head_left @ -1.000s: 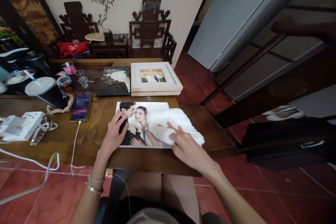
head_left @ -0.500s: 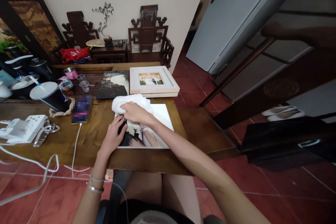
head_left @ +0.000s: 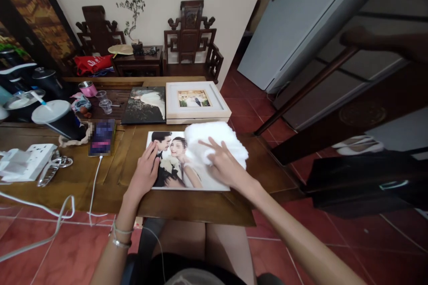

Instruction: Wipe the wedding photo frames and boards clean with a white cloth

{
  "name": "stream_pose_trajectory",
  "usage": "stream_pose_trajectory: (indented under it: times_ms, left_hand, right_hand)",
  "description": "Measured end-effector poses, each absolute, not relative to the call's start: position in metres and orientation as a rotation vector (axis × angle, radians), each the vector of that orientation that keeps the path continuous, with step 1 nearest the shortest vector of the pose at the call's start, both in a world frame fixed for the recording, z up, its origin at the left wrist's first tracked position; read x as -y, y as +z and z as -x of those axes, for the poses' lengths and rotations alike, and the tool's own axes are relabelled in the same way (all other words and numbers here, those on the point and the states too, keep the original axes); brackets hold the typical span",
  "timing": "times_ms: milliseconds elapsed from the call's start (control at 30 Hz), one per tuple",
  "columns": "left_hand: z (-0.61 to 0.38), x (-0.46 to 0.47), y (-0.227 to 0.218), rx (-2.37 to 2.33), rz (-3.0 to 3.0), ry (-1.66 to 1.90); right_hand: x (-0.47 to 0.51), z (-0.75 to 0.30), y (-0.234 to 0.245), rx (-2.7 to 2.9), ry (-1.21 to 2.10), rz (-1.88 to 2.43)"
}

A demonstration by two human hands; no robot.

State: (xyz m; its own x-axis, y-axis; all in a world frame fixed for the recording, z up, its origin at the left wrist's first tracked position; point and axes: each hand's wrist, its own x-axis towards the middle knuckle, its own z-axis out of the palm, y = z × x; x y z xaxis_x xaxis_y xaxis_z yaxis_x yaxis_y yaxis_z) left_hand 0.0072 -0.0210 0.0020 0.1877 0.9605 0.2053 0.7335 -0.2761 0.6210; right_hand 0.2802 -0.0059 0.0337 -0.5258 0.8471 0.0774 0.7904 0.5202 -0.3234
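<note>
A large unframed wedding photo print [head_left: 174,167] lies flat on the wooden table [head_left: 187,205] in front of me. My left hand [head_left: 144,173] rests flat on its left edge, fingers spread, pressing it down. My right hand [head_left: 223,164] presses a fluffy white cloth [head_left: 214,140] onto the print's right half, fingers spread on the cloth. The cloth hides the print's upper right corner.
Behind the print lie a white framed photo [head_left: 197,100] and a dark photo print [head_left: 145,104]. To the left are a phone [head_left: 102,137] on a cable, a white power strip [head_left: 31,160], a lidded cup [head_left: 58,118] and small plastic cups [head_left: 104,100]. Carved chairs stand at the wall.
My right hand swept the white cloth from the print's right side to its upper left, then back to the upper right. My left hand stayed on the left edge.
</note>
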Motion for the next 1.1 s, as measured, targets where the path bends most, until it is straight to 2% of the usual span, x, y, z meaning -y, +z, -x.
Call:
stream_pose_trajectory:
  times_ms: [267,467,667,900,1100]
  left_hand:
    - [-0.007,0.020,-0.001,-1.594,-2.148,0.795]
    - [-0.005,0.019,-0.002,-1.572,-2.157,0.832]
    - [-0.005,0.017,-0.002,-1.552,-2.123,0.916]
    - [-0.008,0.021,0.006,-1.549,-2.085,0.920]
    - [-0.007,0.021,0.005,-1.535,-2.110,0.902]
  right_hand:
    - [0.096,-0.259,0.028,2.564,0.185,1.109]
    - [0.022,-0.259,0.043,2.539,0.351,1.354]
    - [-0.038,-0.260,0.048,2.531,0.378,1.541]
    - [0.064,-0.266,0.020,2.541,0.293,1.297]
    - [0.132,-0.268,0.040,2.609,0.385,1.207]
